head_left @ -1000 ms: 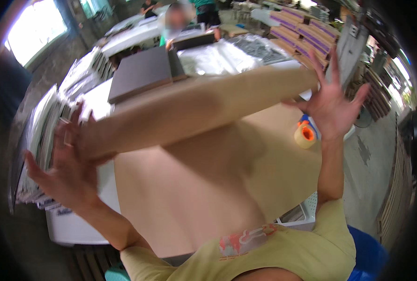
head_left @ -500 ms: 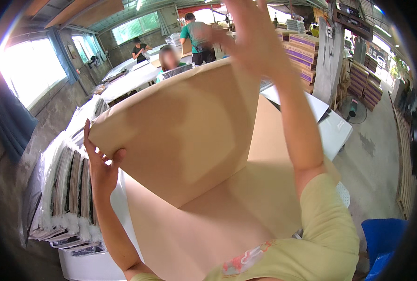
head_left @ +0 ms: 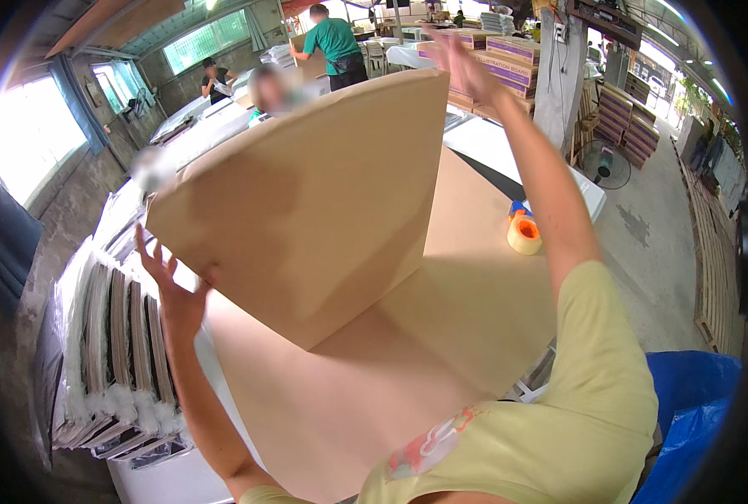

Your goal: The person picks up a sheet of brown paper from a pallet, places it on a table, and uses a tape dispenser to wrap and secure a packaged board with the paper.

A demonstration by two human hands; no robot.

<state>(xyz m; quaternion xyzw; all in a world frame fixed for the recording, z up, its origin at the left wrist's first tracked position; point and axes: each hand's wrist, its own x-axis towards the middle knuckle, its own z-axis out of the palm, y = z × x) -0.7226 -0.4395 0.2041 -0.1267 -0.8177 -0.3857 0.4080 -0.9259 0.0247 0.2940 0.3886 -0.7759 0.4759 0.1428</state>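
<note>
A large flat package in brown paper (head_left: pixel 307 193) stands tilted on its lower edge, over a spread brown paper sheet (head_left: pixel 340 412). My left hand (head_left: pixel 176 290) is at the package's left edge, thumb against it and the other fingers spread apart. By the top right corner is my right hand (head_left: pixel 466 71), raised and slightly blurred, fingers stretched out; whether it touches the corner I cannot tell. On the sheet's right side sits a tape dispenser (head_left: pixel 524 231) with a pale roll, an orange hub and a blue part.
Plastic-wrapped stacks of boards (head_left: pixel 118 336) stand at the left. Printed cartons (head_left: pixel 508 63) are piled beyond a white table (head_left: pixel 483 139). A fan (head_left: pixel 605 160) stands on the floor at the right, and blue plastic (head_left: pixel 693 403) lies near my right side. Several people work at the back.
The package has shifted slightly left and downward in view. My right hand has lowered to its top right corner, and the tape dispenser has come into sight.
</note>
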